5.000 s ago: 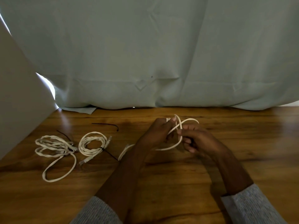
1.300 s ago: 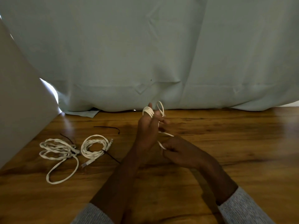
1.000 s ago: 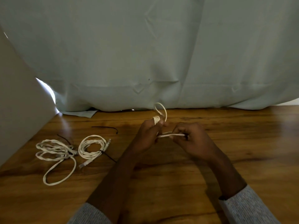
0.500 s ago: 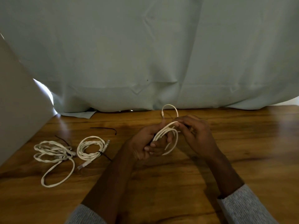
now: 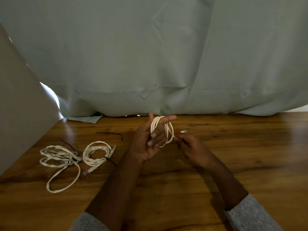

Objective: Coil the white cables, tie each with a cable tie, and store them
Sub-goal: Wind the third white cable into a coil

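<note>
- Leftmost on the wooden desk (image 5: 166, 189): loose white cable (image 5: 57, 161), roughly gathered, one long loop trailing toward the viewer. Black cable tie (image 5: 69, 145) lying across its far edge; whether fastened, cannot tell. Judged not finished.
- Just right of it: neat coiled white cable (image 5: 97, 153), cinched with a black tie (image 5: 108, 160), connector ends poking out. Judged coiled and tied, not yet stored.
- Behind that coil, apart from it: spare black cable tie (image 5: 110, 135), lying unused on the desk.
- Centre: left hand (image 5: 148, 140) raised palm-up, grip curled loosely, several turns of a third white cable (image 5: 162, 130) wound round its fingers.
- Just right: right hand (image 5: 191, 147), grip pinching the cable's free end beside the coil; connector tip (image 5: 183, 130) showing just beyond the fingers.
- Judged stage: winding of this cable nearly complete; tying it and storing all cables left to do. No storage container visible.
- Behind everything: pale green curtain (image 5: 166, 55).
- No brands, labels or readable writing anywhere.
</note>
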Tool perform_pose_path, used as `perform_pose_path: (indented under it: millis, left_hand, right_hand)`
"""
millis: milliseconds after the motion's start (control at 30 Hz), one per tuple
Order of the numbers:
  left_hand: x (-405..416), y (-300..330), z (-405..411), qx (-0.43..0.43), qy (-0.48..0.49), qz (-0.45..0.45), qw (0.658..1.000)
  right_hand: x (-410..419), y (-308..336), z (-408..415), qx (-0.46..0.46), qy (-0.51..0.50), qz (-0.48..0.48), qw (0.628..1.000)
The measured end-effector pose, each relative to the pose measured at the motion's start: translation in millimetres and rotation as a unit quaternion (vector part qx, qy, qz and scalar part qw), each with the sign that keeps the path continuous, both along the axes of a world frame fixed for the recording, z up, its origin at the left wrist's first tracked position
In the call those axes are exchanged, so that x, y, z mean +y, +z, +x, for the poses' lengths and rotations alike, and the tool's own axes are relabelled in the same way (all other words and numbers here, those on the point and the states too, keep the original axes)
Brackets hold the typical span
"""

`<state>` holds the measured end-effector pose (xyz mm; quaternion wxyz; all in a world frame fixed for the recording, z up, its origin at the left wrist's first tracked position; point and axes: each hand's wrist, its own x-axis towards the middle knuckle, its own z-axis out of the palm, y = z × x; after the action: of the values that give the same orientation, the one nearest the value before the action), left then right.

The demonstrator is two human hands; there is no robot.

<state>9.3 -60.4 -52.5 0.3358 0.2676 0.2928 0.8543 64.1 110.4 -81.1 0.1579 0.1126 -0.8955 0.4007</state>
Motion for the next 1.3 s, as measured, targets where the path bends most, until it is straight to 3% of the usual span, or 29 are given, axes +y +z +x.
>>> perform_pose_path:
  millis: [233,500,667,800,1067,1200,1300]
  left_hand:
    - [5.9,-3.4,-6.2,-0.046,0.153,-0.028,0.987]
    - [16.4,-10.6,-10.6,-0.031,0.324,-0.15,0.934]
    - [20.8,-13.0,0.4,0.126,0.372,-0.282,0.875]
    - [19.3,-13.4,1.7,0.189,0.358,-0.309,0.861]
    - [20.1,-33.0,-1.0,0.389,0.352,-0.387,0.758]
    - [14.0,-27.2,-1.5,0.292,0.236,-0.382,0.844]
    - [11.2,-26.4,-0.5,0.221,0.108,-0.348,0.905]
  right_hand:
    - [-11.5,4.9,9.1,-0.121,0.073,0.038,0.989]
    - [-22.2,8.7,11.7,-0.164,0.108,0.112,0.974]
    - [-19.0,12.1,13.6,-0.164,0.1,0.136,0.972]
    - [-10.7,12.6,13.9,-0.091,0.071,0.142,0.983]
    - [-1.1,15.0,17.4,0.061,0.074,0.109,0.989]
    - [9.1,21.3,19.4,0.132,0.08,0.023,0.988]
    - [13.4,18.4,12.5,0.158,0.065,0.011,0.985]
